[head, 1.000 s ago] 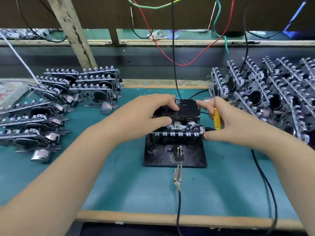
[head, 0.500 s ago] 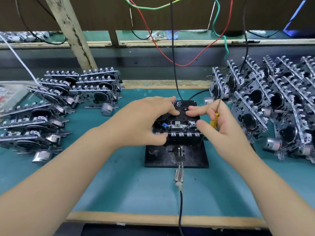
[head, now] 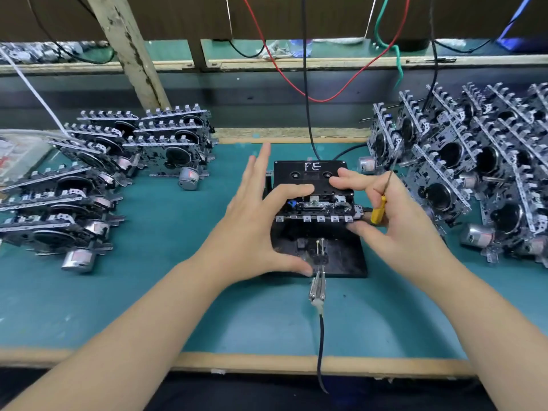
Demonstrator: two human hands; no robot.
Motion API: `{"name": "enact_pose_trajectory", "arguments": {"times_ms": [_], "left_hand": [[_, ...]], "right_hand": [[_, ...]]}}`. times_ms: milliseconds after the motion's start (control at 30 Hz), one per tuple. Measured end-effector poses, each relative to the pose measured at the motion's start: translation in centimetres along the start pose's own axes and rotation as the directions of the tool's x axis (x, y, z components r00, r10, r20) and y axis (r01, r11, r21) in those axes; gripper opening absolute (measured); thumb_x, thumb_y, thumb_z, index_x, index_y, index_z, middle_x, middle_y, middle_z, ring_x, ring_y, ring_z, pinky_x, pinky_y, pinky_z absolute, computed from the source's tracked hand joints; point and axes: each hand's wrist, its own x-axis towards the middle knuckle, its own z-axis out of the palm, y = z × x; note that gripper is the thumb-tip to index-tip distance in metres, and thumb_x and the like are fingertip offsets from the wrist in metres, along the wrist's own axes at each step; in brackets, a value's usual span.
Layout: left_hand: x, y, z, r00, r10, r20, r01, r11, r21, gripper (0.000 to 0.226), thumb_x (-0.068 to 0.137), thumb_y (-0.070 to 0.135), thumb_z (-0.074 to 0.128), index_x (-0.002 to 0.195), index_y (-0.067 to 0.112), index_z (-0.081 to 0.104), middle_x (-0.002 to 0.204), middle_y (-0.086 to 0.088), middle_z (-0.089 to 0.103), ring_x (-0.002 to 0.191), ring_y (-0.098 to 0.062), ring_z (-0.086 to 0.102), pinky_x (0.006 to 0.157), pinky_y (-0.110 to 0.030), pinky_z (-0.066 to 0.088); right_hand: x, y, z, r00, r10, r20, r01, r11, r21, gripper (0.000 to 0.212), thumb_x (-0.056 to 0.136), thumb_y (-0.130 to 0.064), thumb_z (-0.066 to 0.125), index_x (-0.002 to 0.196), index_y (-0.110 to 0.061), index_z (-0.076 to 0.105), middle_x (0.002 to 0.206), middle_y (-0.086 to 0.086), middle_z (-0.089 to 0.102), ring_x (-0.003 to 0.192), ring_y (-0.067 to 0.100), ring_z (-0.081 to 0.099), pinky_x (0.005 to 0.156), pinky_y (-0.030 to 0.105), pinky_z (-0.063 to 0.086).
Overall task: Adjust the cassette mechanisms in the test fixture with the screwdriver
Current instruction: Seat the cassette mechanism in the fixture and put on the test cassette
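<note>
Head view shows our left hand (head: 255, 229) changed from a moment ago: half a second back its fingers were curled over the cassette mechanism (head: 318, 210) seated in the black test fixture (head: 341, 256); now the outer fingers are spread and lifted, with only one finger lying on the near edge of the black test cassette (head: 312, 176) marked "PE" and the thumb down at the fixture's front edge. We judge that hand open, pressing rather than gripping.

Our right hand (head: 394, 215), on the fixture's right side, has a finger resting on the cassette and the yellow-handled screwdriver (head: 382, 200) tucked in its curled fingers, blade pointing up and away from the mechanism. So the mechanism looks seated and the cassette laid in, but the tool is not yet at a screw; turning it down to the head area seems next.

Left and right of the fixture, stacks of cassette mechanisms (head: 474, 173) wait on the teal surface (head: 178, 307).
</note>
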Motion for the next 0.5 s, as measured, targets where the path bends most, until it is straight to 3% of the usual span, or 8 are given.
{"name": "enact_pose_trajectory", "arguments": {"times_ms": [167,300,367,500], "left_hand": [[0.2,0.9,2.6,0.979,-0.086,-0.182,0.052,0.981,-0.185,0.082,0.060,0.041,0.094,0.126,0.050,0.045,0.167,0.013,-0.011,0.153,-0.007,0.015,0.108,-0.045,0.044],[0.3,0.8,3.6,0.945,-0.123,-0.303,0.033,0.957,-0.288,0.067,0.067,0.023,0.091,0.117,0.049,0.053,0.167,0.010,0.008,0.150,0.001,0.016,0.108,-0.024,0.035],[0.5,0.9,3.8,0.938,-0.115,-0.328,0.018,0.958,-0.285,0.066,0.067,0.023,0.091,0.116,0.048,0.055,0.167,0.012,0.010,0.150,-0.002,0.020,0.109,-0.023,0.033],[-0.4,0.9,4.2,0.935,-0.097,-0.341,-0.006,0.957,-0.291,0.067,0.065,0.019,0.092,0.114,0.048,0.056,0.166,0.015,0.012,0.149,-0.005,0.025,0.112,-0.018,0.030]], "right_hand": [[-0.1,0.1,0.1,0.999,0.000,-0.033,-0.001,1.000,-0.020,0.065,0.082,0.023,0.063,0.087,-0.032,0.027,0.136,-0.020,0.062,0.142,0.001,0.043,0.105,0.041,0.043],[-0.2,0.2,0.1,1.000,0.011,-0.014,-0.011,1.000,0.013,0.072,0.081,0.024,0.060,0.086,-0.040,0.029,0.138,-0.018,0.061,0.143,0.002,0.042,0.107,0.050,0.043],[-0.2,0.1,0.3,0.999,0.023,-0.030,-0.022,0.999,0.032,0.070,0.081,0.025,0.058,0.086,-0.039,0.029,0.139,-0.017,0.061,0.143,0.003,0.041,0.109,0.051,0.041],[-0.5,-1.5,0.4,0.989,0.138,-0.053,-0.137,0.990,0.010,0.082,0.081,0.024,0.062,0.087,-0.054,0.040,0.140,-0.015,0.061,0.141,-0.001,0.043,0.116,0.038,0.035]]}}
